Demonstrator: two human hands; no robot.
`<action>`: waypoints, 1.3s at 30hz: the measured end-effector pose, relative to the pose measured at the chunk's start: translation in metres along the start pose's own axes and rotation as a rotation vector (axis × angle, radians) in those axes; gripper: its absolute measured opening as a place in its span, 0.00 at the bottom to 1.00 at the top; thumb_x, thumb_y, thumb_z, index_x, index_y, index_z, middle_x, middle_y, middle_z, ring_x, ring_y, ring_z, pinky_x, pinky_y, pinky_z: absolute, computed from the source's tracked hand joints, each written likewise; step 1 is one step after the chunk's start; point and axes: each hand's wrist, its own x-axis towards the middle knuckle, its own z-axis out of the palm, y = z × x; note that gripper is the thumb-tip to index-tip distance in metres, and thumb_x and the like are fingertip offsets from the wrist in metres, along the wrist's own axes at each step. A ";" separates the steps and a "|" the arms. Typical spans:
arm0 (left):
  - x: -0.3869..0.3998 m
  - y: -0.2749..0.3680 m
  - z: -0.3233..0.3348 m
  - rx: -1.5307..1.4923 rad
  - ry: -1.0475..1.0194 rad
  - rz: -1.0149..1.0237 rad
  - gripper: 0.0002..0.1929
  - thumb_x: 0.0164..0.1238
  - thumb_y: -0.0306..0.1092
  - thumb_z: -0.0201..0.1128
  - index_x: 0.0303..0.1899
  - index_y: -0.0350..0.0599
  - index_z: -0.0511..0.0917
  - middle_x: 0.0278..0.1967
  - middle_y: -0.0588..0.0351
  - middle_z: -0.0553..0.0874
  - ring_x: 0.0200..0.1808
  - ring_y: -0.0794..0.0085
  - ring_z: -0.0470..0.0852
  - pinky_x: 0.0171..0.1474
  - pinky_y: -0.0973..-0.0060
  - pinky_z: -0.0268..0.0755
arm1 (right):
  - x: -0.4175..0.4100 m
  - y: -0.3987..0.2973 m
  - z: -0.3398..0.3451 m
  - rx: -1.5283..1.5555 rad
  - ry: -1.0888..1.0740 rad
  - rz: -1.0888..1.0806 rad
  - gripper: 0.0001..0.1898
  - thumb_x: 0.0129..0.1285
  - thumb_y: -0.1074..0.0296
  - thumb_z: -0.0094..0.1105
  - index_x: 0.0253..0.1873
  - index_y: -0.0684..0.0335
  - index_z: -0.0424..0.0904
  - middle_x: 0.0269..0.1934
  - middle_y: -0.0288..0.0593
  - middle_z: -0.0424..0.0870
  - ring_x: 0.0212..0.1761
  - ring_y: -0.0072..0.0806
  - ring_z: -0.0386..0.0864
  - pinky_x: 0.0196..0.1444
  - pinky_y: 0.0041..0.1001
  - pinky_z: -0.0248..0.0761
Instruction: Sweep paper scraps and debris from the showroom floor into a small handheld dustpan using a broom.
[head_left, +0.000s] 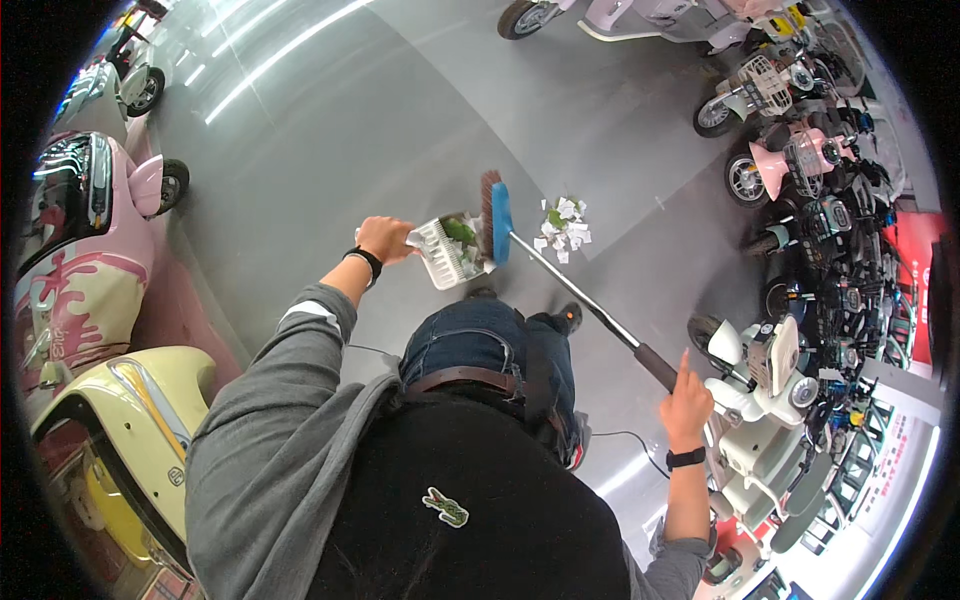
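My left hand is closed on the handle of a pale plastic dustpan, which holds green leafy bits and white scraps. At the dustpan's open side stand the brown bristles of a broom with a blue head. Its metal pole runs down to the right, and my right hand holds the dark grip at its end, index finger extended along it. On the grey floor right of the broom head lies a loose pile of white paper scraps with a green piece among them.
Parked scooters with baskets, including a pink scooter and a white scooter, line the right. A pink vehicle and a pale yellow vehicle stand at left. A thin black cable lies on the floor beside my legs.
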 end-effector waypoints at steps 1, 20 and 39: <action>0.001 0.000 -0.003 -0.008 0.004 -0.011 0.19 0.53 0.61 0.65 0.34 0.56 0.83 0.29 0.56 0.87 0.36 0.58 0.86 0.37 0.62 0.77 | -0.003 0.003 -0.005 -0.022 -0.003 0.039 0.44 0.43 0.75 0.61 0.72 0.63 0.58 0.32 0.42 0.76 0.30 0.38 0.78 0.35 0.33 0.73; -0.005 0.012 -0.005 -0.076 0.073 -0.099 0.16 0.51 0.55 0.69 0.33 0.55 0.84 0.29 0.56 0.86 0.35 0.58 0.86 0.37 0.61 0.77 | 0.022 0.144 -0.018 -0.358 0.136 0.387 0.21 0.44 0.72 0.63 0.48 0.62 0.78 0.35 0.42 0.77 0.36 0.39 0.81 0.38 0.36 0.74; 0.008 0.023 -0.005 -0.024 0.033 -0.142 0.17 0.53 0.57 0.67 0.27 0.53 0.81 0.25 0.55 0.85 0.31 0.56 0.84 0.34 0.61 0.75 | 0.236 0.122 0.106 -0.450 -0.137 0.081 0.08 0.57 0.68 0.58 0.29 0.48 0.87 0.29 0.34 0.87 0.36 0.28 0.85 0.33 0.30 0.73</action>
